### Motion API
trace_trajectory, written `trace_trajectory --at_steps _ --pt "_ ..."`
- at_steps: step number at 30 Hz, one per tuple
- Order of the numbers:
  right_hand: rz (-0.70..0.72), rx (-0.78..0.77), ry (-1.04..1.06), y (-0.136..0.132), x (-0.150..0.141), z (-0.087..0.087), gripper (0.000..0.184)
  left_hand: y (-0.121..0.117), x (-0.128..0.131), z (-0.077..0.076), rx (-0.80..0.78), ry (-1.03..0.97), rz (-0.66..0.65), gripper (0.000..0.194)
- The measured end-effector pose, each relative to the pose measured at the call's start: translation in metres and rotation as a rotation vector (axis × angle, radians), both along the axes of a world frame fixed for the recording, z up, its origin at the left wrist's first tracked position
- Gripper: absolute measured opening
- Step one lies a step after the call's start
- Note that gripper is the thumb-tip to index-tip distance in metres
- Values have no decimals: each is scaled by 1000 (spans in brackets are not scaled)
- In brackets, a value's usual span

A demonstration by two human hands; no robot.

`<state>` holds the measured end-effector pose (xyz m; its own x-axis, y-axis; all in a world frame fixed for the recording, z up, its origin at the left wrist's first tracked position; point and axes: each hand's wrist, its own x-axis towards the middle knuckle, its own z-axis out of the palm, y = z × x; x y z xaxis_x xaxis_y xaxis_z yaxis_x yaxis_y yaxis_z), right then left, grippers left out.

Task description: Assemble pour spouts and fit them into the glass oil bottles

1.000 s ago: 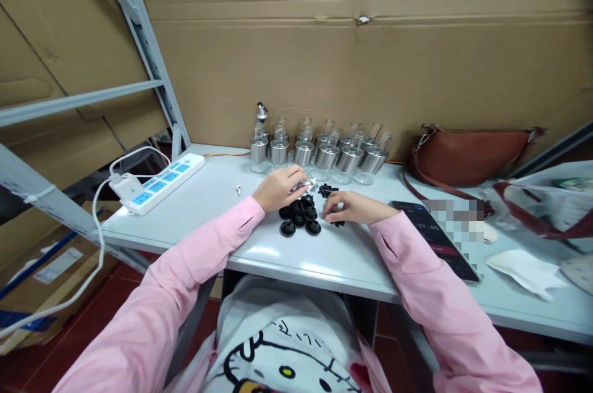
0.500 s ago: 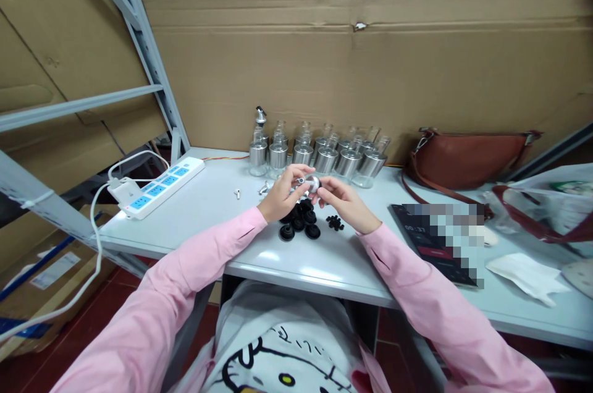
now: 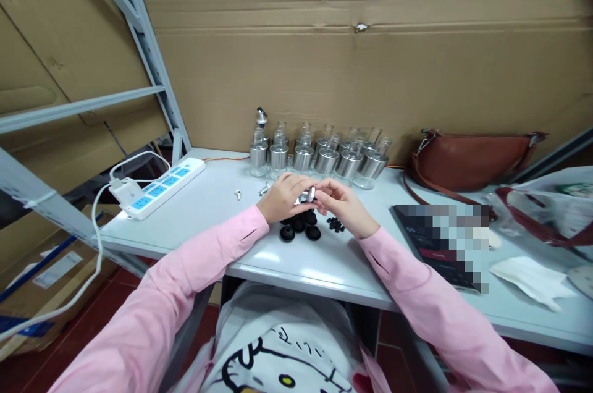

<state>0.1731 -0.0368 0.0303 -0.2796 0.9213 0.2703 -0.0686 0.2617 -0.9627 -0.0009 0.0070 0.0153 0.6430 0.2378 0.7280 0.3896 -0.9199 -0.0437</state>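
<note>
Fitting (image 3: 312,194) of silvery metal is held between partly curled left hand (image 3: 283,198) and pinching right hand (image 3: 341,204), nearer than steel-banded clear-glass bottles (image 3: 327,161); two-handed manipulation judged under way, steady alignment called for.

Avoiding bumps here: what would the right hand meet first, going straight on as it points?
Probably the silvery piece at the right hand, then the left hand; depth is unclear.

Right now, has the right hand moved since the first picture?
Yes. Judged against the bottles, the right hand has moved left, its fingers nearer them and away from the tiny black bits.
</note>
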Motion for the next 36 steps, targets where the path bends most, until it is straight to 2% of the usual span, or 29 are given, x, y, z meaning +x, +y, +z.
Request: trace_trajectory --at_steps 3,7,11,17,23,27,32,36 --pt "18 -27 -1 -2 -4 0 37 6 -3 1 117 69 77 43" --pt "18 -63 25 -6 -12 -3 38 13 -8 3 223 125 103 51" --pt "-50 -9 -3 -11 -18 0 41 13 -9 9 181 120 88 58" --pt "-110 139 -70 -17 -18 7 38 4 -8 25 124 99 68 58" --pt "-228 295 -147 -17 -17 2 33 5 -9 32 -21 119 83 67" --pt "-306 439 -281 -18 -13 0 25 7 -9 33 -117 132 60 71" --pt "-386 662 -460 -21 -12 3 11 6 -11 39 -314 174 -39 70" --pt "-349 907 -516 -21 -11 4 5 4 -12 44 -459 196 -130 68"
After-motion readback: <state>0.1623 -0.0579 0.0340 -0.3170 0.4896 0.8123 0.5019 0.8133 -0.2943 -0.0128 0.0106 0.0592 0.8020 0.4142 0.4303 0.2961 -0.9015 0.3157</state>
